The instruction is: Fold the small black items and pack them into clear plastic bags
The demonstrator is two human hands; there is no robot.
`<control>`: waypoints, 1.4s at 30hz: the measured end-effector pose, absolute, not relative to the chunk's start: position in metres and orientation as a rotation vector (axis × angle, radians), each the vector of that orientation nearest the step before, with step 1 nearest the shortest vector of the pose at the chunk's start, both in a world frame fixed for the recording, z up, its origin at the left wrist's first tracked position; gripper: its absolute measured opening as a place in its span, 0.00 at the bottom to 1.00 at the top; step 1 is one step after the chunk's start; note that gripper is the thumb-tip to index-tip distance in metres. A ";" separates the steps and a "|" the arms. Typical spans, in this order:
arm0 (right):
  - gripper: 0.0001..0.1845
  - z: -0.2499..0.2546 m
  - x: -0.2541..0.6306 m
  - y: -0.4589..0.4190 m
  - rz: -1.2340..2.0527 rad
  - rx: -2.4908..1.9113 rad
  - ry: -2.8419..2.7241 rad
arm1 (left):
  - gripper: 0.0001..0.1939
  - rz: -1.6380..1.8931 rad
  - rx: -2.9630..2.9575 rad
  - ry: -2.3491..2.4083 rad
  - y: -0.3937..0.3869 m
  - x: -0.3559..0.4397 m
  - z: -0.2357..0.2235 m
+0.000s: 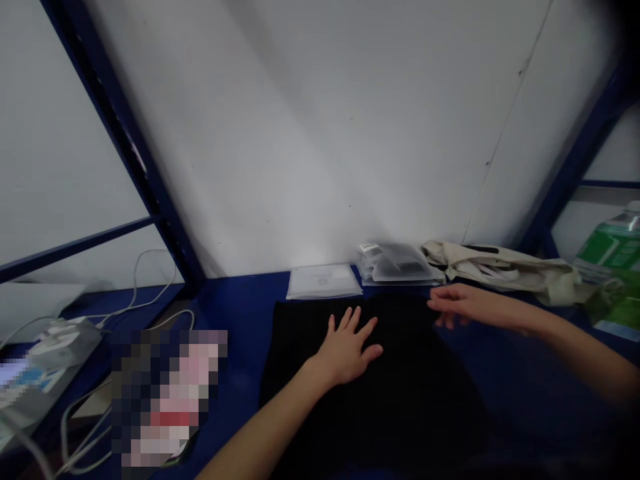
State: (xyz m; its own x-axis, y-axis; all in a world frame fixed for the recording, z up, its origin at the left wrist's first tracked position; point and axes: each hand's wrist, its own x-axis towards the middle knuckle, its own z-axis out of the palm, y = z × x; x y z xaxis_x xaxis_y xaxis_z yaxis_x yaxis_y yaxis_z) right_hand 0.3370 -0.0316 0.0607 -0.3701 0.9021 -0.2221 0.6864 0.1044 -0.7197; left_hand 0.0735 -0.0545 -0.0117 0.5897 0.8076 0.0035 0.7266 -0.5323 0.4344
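Observation:
A black piece of cloth [400,393], its exact kind hard to make out in the dark, lies spread flat on the blue surface in front of me. My left hand [345,350] rests palm down on its upper part with the fingers spread. Beside the cloth's upper right edge is my right hand [457,303], its fingers loosely bent and somewhat apart. Nothing shows between them, and I cannot tell whether the fingertips touch the cloth. The lower part of the cloth fades into shadow.
Behind the cloth lie a flat clear packet [324,281] and a stack of plastic bags [400,263]. A beige cloth bag [505,270] and green-labelled bottles [613,240] are at right. White cables [75,400], a power strip [65,347] and a pixelated item [175,400] occupy the left.

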 end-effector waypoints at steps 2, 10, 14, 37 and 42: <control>0.14 0.072 0.322 -0.029 1.018 -1.513 -2.159 | 0.30 0.300 2.412 1.230 -0.056 0.073 -0.010; 0.12 0.091 0.245 -0.024 0.640 -1.133 -2.327 | 0.19 0.858 1.953 1.306 -0.065 0.059 0.014; 0.07 0.068 0.203 -0.028 0.780 -0.888 -2.408 | 0.30 0.986 1.264 1.111 -0.068 0.047 0.022; 0.22 -0.003 0.208 -0.045 0.304 -0.807 -2.678 | 0.19 0.206 2.492 1.808 -0.106 -0.010 0.009; 0.22 0.002 0.214 -0.044 0.474 -0.770 -2.657 | 0.24 -0.081 2.630 1.979 -0.109 -0.020 0.014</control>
